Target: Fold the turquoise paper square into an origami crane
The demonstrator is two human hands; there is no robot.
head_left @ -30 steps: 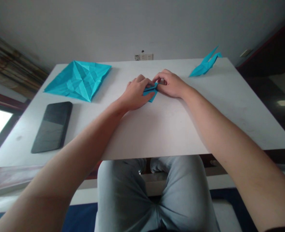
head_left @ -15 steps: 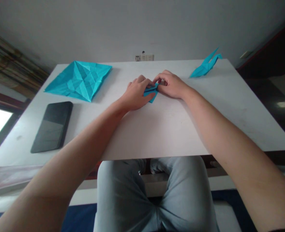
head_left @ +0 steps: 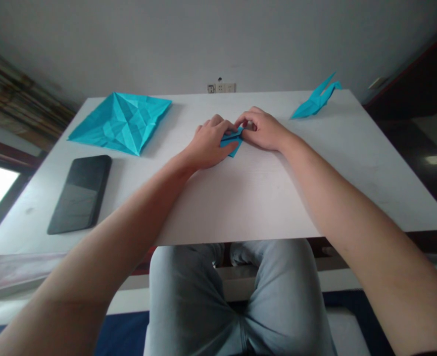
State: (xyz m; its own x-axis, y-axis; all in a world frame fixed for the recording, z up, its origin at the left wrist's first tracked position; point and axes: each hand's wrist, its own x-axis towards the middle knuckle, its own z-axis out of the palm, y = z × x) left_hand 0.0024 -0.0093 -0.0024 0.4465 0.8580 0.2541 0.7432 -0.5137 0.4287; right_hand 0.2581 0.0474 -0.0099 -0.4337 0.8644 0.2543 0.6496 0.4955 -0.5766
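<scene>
A small folded piece of blue paper (head_left: 232,142) lies on the white table (head_left: 248,193) near its middle. My left hand (head_left: 208,143) presses down on its left part with curled fingers. From the right, my right hand (head_left: 262,129) pinches the paper's upper edge with fingertips together. Most of the paper is hidden under both hands; only a corner and an edge show between them.
A large creased blue paper sheet (head_left: 120,122) lies opened at the far left. A dark phone (head_left: 80,193) rests flat at the near left. A folded blue paper crane (head_left: 315,100) stands at the far right corner. A wall socket (head_left: 220,88) sits behind the table.
</scene>
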